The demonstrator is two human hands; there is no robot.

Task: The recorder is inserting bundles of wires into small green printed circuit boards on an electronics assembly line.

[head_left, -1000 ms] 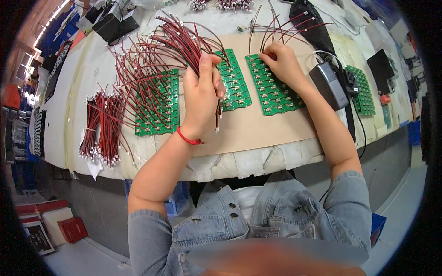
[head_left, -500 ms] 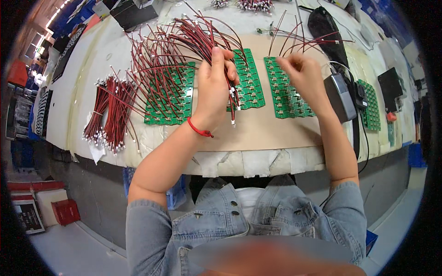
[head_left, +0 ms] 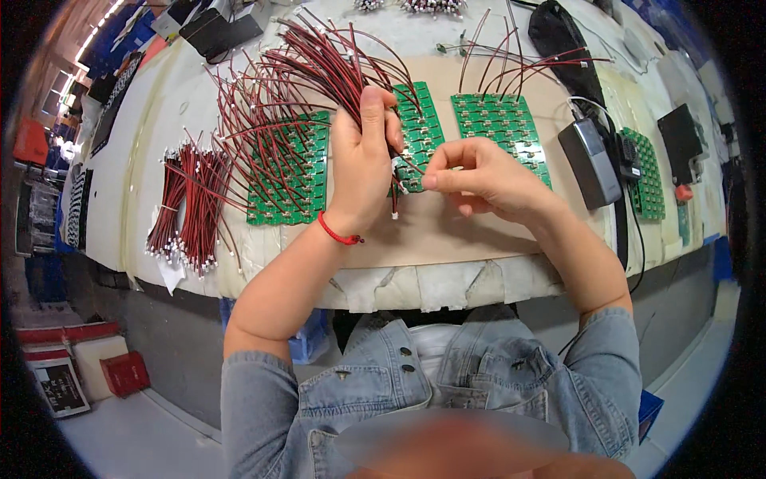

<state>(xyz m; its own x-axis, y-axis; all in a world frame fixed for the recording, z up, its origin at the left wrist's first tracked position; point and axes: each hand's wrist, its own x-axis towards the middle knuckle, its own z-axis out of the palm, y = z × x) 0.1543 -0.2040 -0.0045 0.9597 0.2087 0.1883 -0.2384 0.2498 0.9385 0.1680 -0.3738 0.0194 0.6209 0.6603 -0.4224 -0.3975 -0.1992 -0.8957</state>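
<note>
While the left hand (head_left: 363,164) stays clenched on a fan of red wires (head_left: 319,72) at 12 o'clock, the right hand (head_left: 479,177) pinches one wire end (head_left: 408,164) over the middle green board (head_left: 415,136); loosening could spill the tangled wires across the surface (head_left: 447,231). No containers show.

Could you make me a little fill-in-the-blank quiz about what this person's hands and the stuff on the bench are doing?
1. The left hand grips a bunch of red ____.
2. The right hand pinches one wire end just right of the ____ hand.
3. The circuit boards on the table are ____ in colour.

Missing words: wires; left; green
</note>
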